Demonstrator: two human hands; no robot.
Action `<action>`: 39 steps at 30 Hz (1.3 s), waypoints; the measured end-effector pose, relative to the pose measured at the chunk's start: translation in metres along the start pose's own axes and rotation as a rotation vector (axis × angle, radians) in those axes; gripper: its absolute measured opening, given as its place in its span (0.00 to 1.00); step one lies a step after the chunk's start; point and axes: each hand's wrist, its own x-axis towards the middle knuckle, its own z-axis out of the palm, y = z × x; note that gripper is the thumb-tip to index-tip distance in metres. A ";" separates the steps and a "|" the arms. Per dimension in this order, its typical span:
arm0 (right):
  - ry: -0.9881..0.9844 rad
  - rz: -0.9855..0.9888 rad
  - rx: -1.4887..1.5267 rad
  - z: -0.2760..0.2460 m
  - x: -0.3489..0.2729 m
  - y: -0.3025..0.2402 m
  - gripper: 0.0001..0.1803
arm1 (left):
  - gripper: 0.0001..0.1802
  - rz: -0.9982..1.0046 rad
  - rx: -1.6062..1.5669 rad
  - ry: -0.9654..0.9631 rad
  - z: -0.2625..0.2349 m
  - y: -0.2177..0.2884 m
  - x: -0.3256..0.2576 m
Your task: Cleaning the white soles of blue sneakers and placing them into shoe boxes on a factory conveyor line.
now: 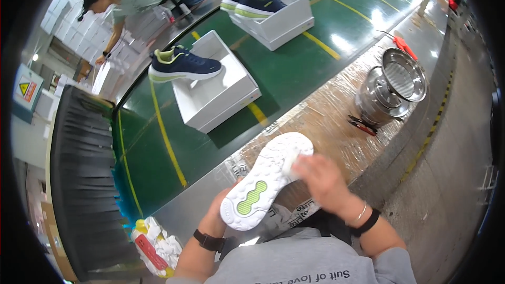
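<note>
A shoe (273, 171) is held sole up in front of my chest. Its outsole is white with a green patterned insert near the heel. My left hand (216, 205) grips it at the heel side, most of the fingers hidden behind the shoe. At the forefoot, my right hand (318, 179) is closed and blurred by motion, pressing a small white wad (290, 162) against the sole. The wad's material is too blurred to tell. On the green conveyor, a navy shoe (187, 66) rests across the edge of an open white box (223, 108).
Another white box (286, 26) carries a pair of navy shoes (255, 1). A steel dispenser can (376, 97) with a mesh dish stands on the plastic-wrapped ledge, red-handled pliers (363, 125) beside it. Crumpled white wads (162, 239) lie lower left. A person (142, 2) works across the conveyor.
</note>
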 end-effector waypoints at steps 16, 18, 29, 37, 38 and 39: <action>-0.249 -0.388 0.139 0.019 0.041 -0.080 0.25 | 0.19 0.145 0.262 -0.085 -0.009 -0.010 -0.007; -0.180 -0.344 0.054 0.025 0.040 -0.056 0.23 | 0.20 0.081 0.189 -0.083 -0.018 -0.006 0.000; -0.242 -0.283 -0.071 0.020 0.041 -0.058 0.23 | 0.25 0.162 0.228 0.105 0.027 -0.021 -0.010; -0.238 -0.165 -0.137 0.024 0.054 -0.036 0.19 | 0.24 0.152 0.305 0.168 -0.035 -0.010 0.018; -0.212 -0.210 -0.106 0.019 0.047 -0.053 0.20 | 0.24 0.152 0.313 0.117 -0.016 -0.013 0.010; -0.179 -0.262 -0.066 0.016 0.043 -0.066 0.21 | 0.24 0.164 0.324 0.071 -0.004 -0.013 0.004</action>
